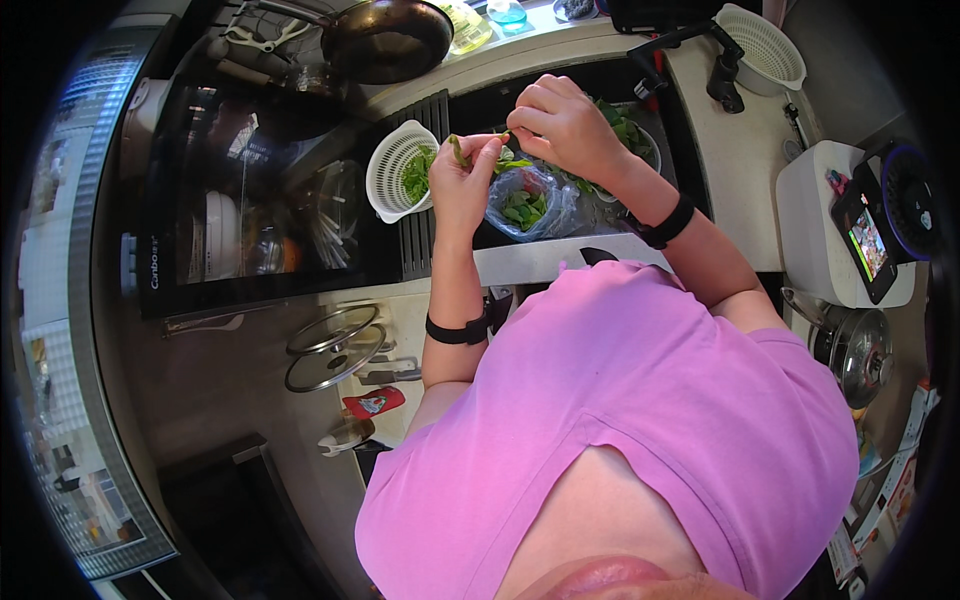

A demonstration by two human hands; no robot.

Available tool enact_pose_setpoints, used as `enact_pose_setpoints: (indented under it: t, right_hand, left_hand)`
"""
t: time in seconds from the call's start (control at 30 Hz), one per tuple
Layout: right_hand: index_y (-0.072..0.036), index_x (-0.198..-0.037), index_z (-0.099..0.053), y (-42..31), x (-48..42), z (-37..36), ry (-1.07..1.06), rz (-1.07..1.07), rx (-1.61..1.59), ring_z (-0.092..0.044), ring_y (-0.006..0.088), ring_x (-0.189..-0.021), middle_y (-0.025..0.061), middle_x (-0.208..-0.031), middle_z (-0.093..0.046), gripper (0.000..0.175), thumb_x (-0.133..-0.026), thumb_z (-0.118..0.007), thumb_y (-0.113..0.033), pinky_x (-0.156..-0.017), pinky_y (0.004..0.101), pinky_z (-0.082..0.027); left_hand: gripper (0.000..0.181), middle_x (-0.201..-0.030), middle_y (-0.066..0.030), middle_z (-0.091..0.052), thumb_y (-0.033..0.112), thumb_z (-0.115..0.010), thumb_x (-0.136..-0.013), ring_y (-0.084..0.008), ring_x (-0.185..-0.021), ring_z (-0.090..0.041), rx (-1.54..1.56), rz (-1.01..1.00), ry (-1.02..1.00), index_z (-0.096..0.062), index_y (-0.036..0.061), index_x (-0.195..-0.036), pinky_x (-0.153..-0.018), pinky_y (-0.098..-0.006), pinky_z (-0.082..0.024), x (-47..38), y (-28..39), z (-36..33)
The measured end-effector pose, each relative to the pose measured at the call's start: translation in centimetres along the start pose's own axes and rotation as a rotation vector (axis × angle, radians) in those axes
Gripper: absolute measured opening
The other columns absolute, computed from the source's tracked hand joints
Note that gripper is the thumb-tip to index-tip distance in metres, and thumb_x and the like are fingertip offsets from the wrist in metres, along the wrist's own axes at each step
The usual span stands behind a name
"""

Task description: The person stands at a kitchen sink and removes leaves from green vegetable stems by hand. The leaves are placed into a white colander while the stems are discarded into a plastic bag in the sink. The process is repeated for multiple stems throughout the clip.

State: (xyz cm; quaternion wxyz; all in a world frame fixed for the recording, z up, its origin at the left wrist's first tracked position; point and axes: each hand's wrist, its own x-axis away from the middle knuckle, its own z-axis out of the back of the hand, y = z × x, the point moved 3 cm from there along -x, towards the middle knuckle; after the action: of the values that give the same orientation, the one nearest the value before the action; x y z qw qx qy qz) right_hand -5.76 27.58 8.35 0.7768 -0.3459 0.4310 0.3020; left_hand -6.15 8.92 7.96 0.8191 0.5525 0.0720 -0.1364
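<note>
My left hand (463,180) pinches a green stem (458,151) of a leafy vegetable, part of it hidden behind the fingers. Close against it, the fingertips of my right hand (561,124) grip the thin end of the greens. Left of my left hand sits a white plastic colander (386,169) with picked green leaves (420,176) inside. Below both hands is a container lined with a clear plastic bag (555,214), holding more leaves (523,210). Behind my right forearm, further leafy greens (624,127) fill a bowl (654,150), partly covered by the arm.
The hands are over a dark sink (480,112) with a ribbed drainboard (417,247) at its left. A black faucet (675,37) and another white colander (761,49) are at back right. A frying pan (388,41) hangs at upper left, above a dark glass-fronted Canbo cabinet (247,187).
</note>
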Motion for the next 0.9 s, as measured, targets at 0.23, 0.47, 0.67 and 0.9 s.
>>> enact_pose_setpoints:
  t: [0.23,0.47,0.67,0.9]
  right_hand:
    - [-0.005,-0.084,-0.062,-0.5,0.4,-1.2,0.051,-0.105,-0.179,-0.059,0.0252,-0.075,0.0065,-0.080,-0.058,0.014,-0.076,-0.074,-0.005,-0.070,0.0350,-0.050]
    - [0.000,-0.089,-0.065,-0.5,1.1,-2.0,0.062,-0.441,-0.451,-0.055,0.0132,-0.067,0.0056,-0.076,-0.056,0.009,-0.083,-0.071,-0.002,-0.061,0.0272,-0.046]
    - [0.000,-0.088,-0.066,-0.3,2.2,-2.9,0.050,-0.667,-0.508,-0.058,0.0128,-0.064,0.0060,-0.076,-0.060,0.008,-0.083,-0.069,-0.006,-0.060,0.0282,-0.049]
    - [0.000,-0.092,-0.068,0.5,2.7,-3.7,-0.070,-0.652,-0.569,-0.059,0.0109,-0.068,0.0051,-0.079,-0.061,0.012,-0.085,-0.071,-0.009,-0.063,0.0262,-0.050]
  left_hand:
    - [0.014,-0.076,0.0006,-0.062,0.014,-0.072,-0.092,-0.0071,-0.067,-0.054,-0.079,0.037,-0.009,-0.075,0.0002,-0.095,-0.062,-0.0247,-0.043,0.4,0.1,-0.3]
    - [0.014,-0.077,-0.0051,-0.063,0.014,-0.070,-0.092,-0.0132,-0.069,-0.058,-0.130,-0.009,-0.026,-0.072,-0.0002,-0.093,-0.064,-0.0287,-0.046,0.5,0.6,-0.9]
    - [0.013,-0.079,-0.0113,-0.064,0.013,-0.069,-0.091,-0.0228,-0.073,-0.063,-0.241,-0.064,-0.038,-0.071,0.0005,-0.091,-0.067,-0.0346,-0.048,0.6,1.6,-1.1]
    - [0.016,-0.083,-0.0118,-0.067,0.015,-0.067,-0.093,-0.0250,-0.076,-0.066,-0.280,0.001,0.021,-0.071,0.0006,-0.089,-0.070,-0.0359,-0.050,0.7,0.9,-0.6]
